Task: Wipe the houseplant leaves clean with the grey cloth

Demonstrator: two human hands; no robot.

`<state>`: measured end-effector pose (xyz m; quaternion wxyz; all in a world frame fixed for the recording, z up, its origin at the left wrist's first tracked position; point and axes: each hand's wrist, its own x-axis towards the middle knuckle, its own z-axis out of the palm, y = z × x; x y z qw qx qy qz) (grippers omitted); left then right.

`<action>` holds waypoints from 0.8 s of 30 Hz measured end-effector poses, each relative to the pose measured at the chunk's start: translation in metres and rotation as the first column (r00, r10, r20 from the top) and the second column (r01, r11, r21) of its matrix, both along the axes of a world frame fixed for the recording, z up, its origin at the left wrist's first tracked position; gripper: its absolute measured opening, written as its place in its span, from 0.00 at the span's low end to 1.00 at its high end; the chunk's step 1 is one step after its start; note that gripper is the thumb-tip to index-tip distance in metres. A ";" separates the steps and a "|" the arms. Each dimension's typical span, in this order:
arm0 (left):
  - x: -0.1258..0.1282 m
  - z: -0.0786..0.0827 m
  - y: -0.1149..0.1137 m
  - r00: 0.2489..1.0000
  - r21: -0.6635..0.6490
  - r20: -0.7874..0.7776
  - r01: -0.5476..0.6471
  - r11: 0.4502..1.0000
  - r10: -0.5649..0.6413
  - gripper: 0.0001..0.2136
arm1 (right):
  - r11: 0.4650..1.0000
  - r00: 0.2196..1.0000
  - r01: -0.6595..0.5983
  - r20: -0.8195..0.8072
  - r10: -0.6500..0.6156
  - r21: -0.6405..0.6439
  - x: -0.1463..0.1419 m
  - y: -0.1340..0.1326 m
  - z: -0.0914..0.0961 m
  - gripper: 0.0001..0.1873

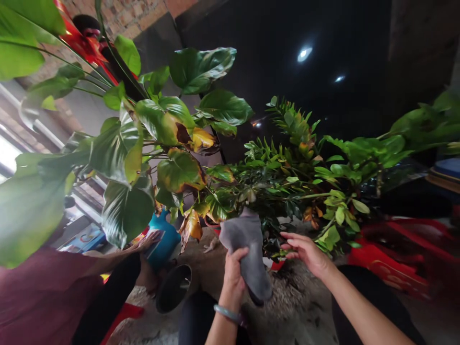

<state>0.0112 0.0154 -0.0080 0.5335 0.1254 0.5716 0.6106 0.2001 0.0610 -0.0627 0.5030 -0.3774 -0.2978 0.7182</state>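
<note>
My left hand (235,273), with a bangle at the wrist, grips a grey cloth (247,244) that hangs down past the fingers. The cloth's upper edge lies close to the lower leaves of the plants. To its right, my right hand (305,251) is open, fingers stretched toward the foliage and nothing visible in them. Just beyond that hand grows a leafy green plant (287,191) with dense small leaves. A large-leaved plant (179,167) with browned, yellowing leaf edges spreads over the left and middle.
At the left sits another person (50,292), one hand near a blue vase-like container (163,239). A dark bucket (174,287) stands on the dirty floor. Red bags (391,258) lie at the right. A dark glossy panel (287,57) rises behind the plants.
</note>
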 end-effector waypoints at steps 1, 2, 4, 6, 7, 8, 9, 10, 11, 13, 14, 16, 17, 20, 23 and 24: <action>0.003 -0.010 -0.009 1.000 -0.065 0.022 0.011 0.998 -0.010 0.11 | 1.000 1.000 0.007 0.007 -0.007 -0.003 0.001 0.000 0.000 0.15; 0.005 -0.014 -0.016 0.999 -0.092 0.041 0.025 0.995 -0.021 0.11 | 1.000 1.000 0.010 0.010 -0.010 -0.008 0.002 -0.001 -0.001 0.15; 0.009 -0.005 -0.023 0.996 -0.032 0.057 0.068 0.997 -0.066 0.15 | 1.000 1.000 0.001 0.009 -0.001 -0.006 0.003 -0.001 0.000 0.16; 0.014 0.021 -0.017 0.987 0.108 0.023 0.154 0.982 -0.157 0.20 | 1.000 1.000 -0.006 0.010 0.006 0.003 0.003 -0.001 0.001 0.17; 0.016 0.037 -0.009 0.977 0.177 -0.013 0.212 0.961 -0.213 0.22 | 1.000 1.000 -0.001 0.013 0.001 0.005 0.002 -0.001 0.002 0.17; 0.020 0.051 0.001 0.964 0.235 -0.060 0.265 0.935 -0.259 0.22 | 1.000 1.000 0.005 0.016 -0.005 0.001 0.001 0.000 0.003 0.17; 0.023 0.064 0.012 0.951 0.282 -0.107 0.309 0.908 -0.291 0.22 | 1.000 1.000 0.009 0.019 -0.009 -0.006 0.000 0.000 0.003 0.17; 0.027 0.072 0.023 0.942 0.319 -0.149 0.332 0.888 -0.299 0.21 | 1.000 1.000 0.009 0.020 -0.009 -0.014 0.000 0.000 0.004 0.18; 0.031 0.075 0.033 0.940 0.342 -0.178 0.336 0.878 -0.290 0.20 | 1.000 1.000 0.004 0.018 -0.003 -0.018 -0.001 0.001 0.004 0.18; 0.039 0.069 0.046 0.941 0.338 -0.204 0.327 0.882 -0.271 0.17 | 1.000 1.000 -0.012 0.012 0.012 -0.006 -0.002 0.001 0.004 0.17; 0.041 0.060 0.048 0.935 0.308 -0.214 0.339 0.889 -0.282 0.17 | 1.000 1.000 -0.022 0.016 0.022 0.000 -0.002 0.001 0.002 0.15; 0.042 0.041 0.044 0.894 0.198 -0.239 0.427 0.882 -0.379 0.15 | 0.999 0.998 -0.037 0.041 0.037 0.000 -0.002 0.002 -0.002 0.12; 0.039 0.032 0.040 0.859 0.130 -0.243 0.489 0.863 -0.450 0.15 | 0.999 0.997 -0.041 0.059 0.041 -0.004 -0.001 0.002 -0.005 0.10; 0.025 0.025 0.026 0.786 0.026 -0.188 0.603 0.797 -0.588 0.14 | 0.999 0.995 -0.050 0.087 0.050 -0.007 0.001 0.003 -0.010 0.07; 0.016 0.049 0.029 0.797 0.155 -0.142 0.603 0.782 -0.587 0.17 | 0.998 0.995 -0.057 0.081 0.057 -0.001 0.002 0.002 -0.008 0.09; 0.016 0.061 0.034 0.814 0.224 -0.138 0.581 0.782 -0.565 0.18 | 0.998 0.996 -0.055 0.076 0.056 -0.008 0.002 0.002 -0.006 0.11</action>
